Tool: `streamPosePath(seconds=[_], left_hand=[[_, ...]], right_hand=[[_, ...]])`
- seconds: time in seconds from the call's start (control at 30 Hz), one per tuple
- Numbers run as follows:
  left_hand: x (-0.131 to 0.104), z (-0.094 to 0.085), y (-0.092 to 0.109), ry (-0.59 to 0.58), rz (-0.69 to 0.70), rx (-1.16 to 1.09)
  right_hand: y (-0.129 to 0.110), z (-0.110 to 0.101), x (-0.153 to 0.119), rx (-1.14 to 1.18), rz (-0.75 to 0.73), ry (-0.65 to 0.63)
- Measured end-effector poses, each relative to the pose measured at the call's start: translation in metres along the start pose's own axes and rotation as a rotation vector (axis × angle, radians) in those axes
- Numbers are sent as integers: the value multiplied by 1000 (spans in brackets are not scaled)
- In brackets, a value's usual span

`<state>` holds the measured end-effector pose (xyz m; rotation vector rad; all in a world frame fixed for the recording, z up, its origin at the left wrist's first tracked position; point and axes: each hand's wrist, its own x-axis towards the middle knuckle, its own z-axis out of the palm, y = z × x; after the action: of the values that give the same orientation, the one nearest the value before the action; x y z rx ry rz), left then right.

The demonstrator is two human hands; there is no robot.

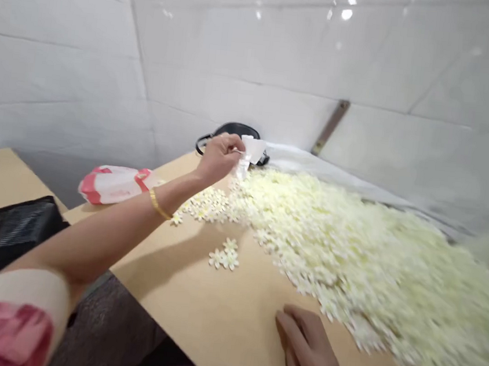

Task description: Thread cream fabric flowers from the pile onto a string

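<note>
My left hand (221, 157) reaches to the far end of the table and pinches a piece of white paper or thin plastic (253, 149) between thumb and fingers. Just below it lie small pale flowers (209, 204), spread loosely on the tan tabletop. My right hand (309, 353) rests on the table near the front edge, fingers bent together and pointing down; whether anything is under them is hidden. Beside it spreads a large heap of white-yellow flowers (351, 252). A little cluster of flowers (226, 255) sits apart on the bare wood.
A black bag (237, 128) stands behind my left hand against the tiled wall. A pink and white plastic packet (113, 184) lies at the table's left edge. Another tan surface at far left carries a black item (12, 231). A metal strip (331, 127) leans on the wall.
</note>
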<state>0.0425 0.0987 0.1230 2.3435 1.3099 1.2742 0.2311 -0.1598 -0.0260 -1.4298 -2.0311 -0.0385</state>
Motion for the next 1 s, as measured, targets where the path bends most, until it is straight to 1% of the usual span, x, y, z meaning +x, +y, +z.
streamPosePath(seconds=[0.03, 0.07, 0.1, 0.13, 0.17, 0.2, 0.27, 0.3, 0.33, 0.37, 0.4, 0.43, 0.47, 0.5, 0.53, 0.57, 0.63, 0.67, 0.73, 0.8, 0.87, 0.9, 0.93, 1.0], left_hand=[[-15, -2, 15, 26, 85, -81], [-31, -4, 28, 8, 153, -135], [-49, -5, 41, -42, 216, -177], [-68, -5, 51, -118, 280, -224], [-88, -3, 61, -220, 329, -264], [-108, 0, 69, -355, 370, -292], [-148, 12, 82, -583, 425, -315], [-166, 20, 88, -708, 480, -312], [-182, 28, 94, -804, 553, -298], [-195, 36, 99, -894, 658, -270], [-205, 43, 105, -959, 776, -210], [-213, 50, 109, -968, 880, -158], [-216, 57, 112, -966, 963, -111], [-216, 63, 115, -945, 1017, -70], [-213, 70, 115, -919, 1039, -39], [-207, 76, 114, -899, 1031, -8], [-188, 88, 109, -878, 953, 63], [-176, 93, 105, -880, 887, 121], [-154, 97, 98, -861, 767, 237], [-138, 92, 94, -812, 675, 277], [-132, 76, 94, -760, 605, 232], [-132, 65, 94, -748, 581, 191], [-136, 54, 94, -766, 579, 143], [-148, 34, 92, -879, 616, 86]], right_hand=[[-2, -6, -5, -7, 80, -43], [-5, -12, -10, -6, 126, -73], [-7, -18, -16, -8, 165, -83], [-9, -25, -23, -13, 197, -78], [-10, -30, -31, -17, 211, -64], [-11, -36, -39, -23, 218, -42], [-10, -44, -56, -40, 228, 7], [-9, -47, -63, -50, 237, 27], [-8, -50, -69, -58, 248, 43], [-7, -51, -74, -66, 259, 58], [-6, -53, -76, -69, 269, 72], [-6, -53, -77, -67, 280, 85], [-7, -53, -77, -61, 289, 95], [-8, -53, -76, -52, 298, 104], [-8, -53, -75, -42, 307, 112], [-9, -52, -73, -32, 312, 119], [-10, -51, -72, -23, 322, 137], [-10, -50, -71, -21, 328, 147], [-8, -49, -73, -21, 334, 161], [-6, -48, -75, -18, 341, 162], [-5, -48, -77, -17, 343, 165], [-4, -48, -77, -17, 345, 167], [-4, -48, -78, -21, 342, 172], [-3, -47, -78, -29, 325, 178]])
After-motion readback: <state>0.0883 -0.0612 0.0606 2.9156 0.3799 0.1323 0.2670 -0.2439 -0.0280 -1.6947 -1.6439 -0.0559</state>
